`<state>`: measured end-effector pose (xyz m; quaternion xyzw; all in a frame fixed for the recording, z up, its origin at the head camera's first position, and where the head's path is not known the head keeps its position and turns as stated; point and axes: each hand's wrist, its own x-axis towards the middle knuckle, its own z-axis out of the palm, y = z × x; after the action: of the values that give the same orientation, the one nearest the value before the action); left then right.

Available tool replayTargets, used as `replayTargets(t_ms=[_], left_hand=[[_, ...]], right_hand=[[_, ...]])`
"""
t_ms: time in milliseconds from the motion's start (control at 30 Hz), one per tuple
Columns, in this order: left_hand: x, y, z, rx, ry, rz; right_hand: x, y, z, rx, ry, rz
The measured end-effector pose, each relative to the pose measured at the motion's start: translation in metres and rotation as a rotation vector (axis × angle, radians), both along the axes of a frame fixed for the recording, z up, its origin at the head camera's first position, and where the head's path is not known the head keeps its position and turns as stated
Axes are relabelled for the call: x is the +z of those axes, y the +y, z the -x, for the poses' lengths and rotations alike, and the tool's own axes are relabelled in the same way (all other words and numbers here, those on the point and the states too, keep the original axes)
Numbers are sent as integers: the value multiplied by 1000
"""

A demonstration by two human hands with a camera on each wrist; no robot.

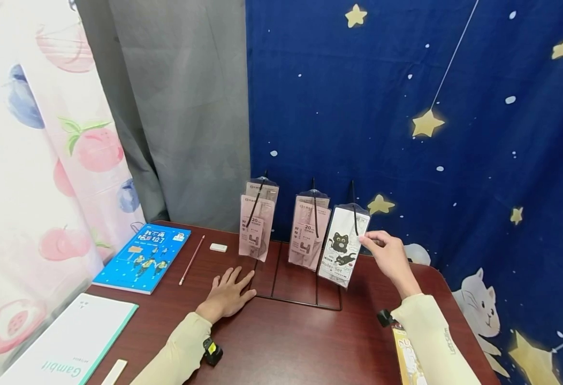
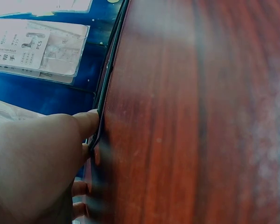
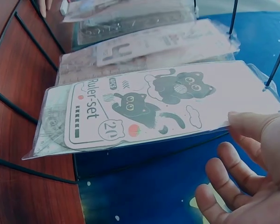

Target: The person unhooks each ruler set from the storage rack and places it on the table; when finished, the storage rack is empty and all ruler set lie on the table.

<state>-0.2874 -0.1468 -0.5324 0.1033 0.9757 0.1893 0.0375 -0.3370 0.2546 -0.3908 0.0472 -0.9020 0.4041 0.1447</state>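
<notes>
A clear packet with a white card marked "Ruler set" and two black cats [image 1: 344, 246] hangs on the right hook of a black wire rack [image 1: 341, 309]. My right hand [image 1: 388, 255] pinches the packet's right edge near the top; in the right wrist view the thumb [image 3: 252, 125] lies on the card's edge and the other fingers are loosely bent. My left hand [image 1: 228, 295] lies on the table with fingers spread, its thumb touching the rack's front left corner. Pink ruler packets hang from the left hook [image 1: 255, 227] and the middle hook [image 1: 305, 240].
On the left of the table [image 1: 272, 347] lie a blue book [image 1: 142, 259], a white notebook [image 1: 69, 337], a pencil [image 1: 192, 259] and a white eraser [image 1: 218, 247]. A yellow packet [image 1: 406, 355] lies partly under the right forearm. Curtains stand behind the table.
</notes>
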Motion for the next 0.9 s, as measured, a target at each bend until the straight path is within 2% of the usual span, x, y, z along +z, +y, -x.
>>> replayTargets(t_ms=[233, 433, 733, 900], left_hand=[[-6, -1, 1, -7, -5, -8], [-2, -1, 1, -2, 7, -17], [-1, -1, 3, 7, 2, 21], [-2, -1, 1, 5, -1, 15]], right_hand=[[1, 2, -27, 25, 23, -34], [3, 3, -45, 47, 44, -65], [3, 4, -70, 82, 97, -33], [3, 2, -82, 84, 79, -30]])
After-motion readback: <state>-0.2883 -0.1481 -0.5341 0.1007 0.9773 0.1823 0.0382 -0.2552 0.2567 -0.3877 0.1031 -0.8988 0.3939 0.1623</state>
